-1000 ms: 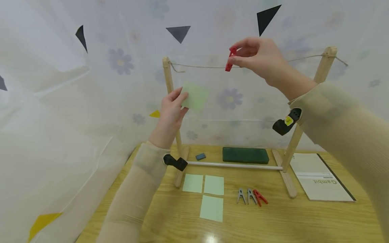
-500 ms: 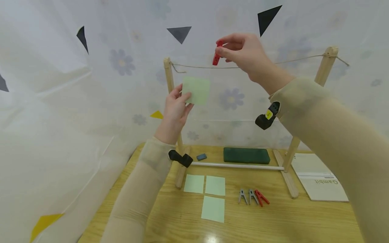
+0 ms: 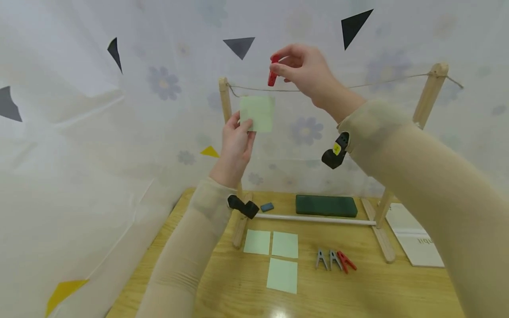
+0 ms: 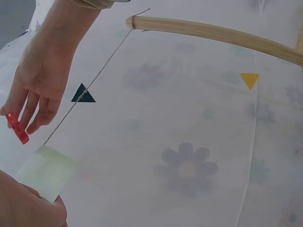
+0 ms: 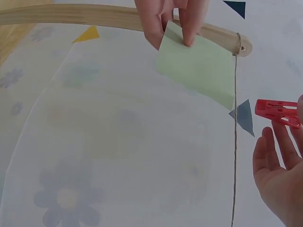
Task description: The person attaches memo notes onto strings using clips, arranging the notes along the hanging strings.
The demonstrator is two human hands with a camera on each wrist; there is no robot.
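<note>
The left hand pinches a green note by its lower corner, top edge just under the string. The right hand pinches a red peg at the string, open string stretching rightward.

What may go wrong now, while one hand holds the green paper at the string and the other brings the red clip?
1. The left hand pinches the green paper only at its lower corner, so the top edge may bend away from the string before the clip closes.
2. The red clip, pinched by the right hand, might push the thin string down and miss the paper.
</note>
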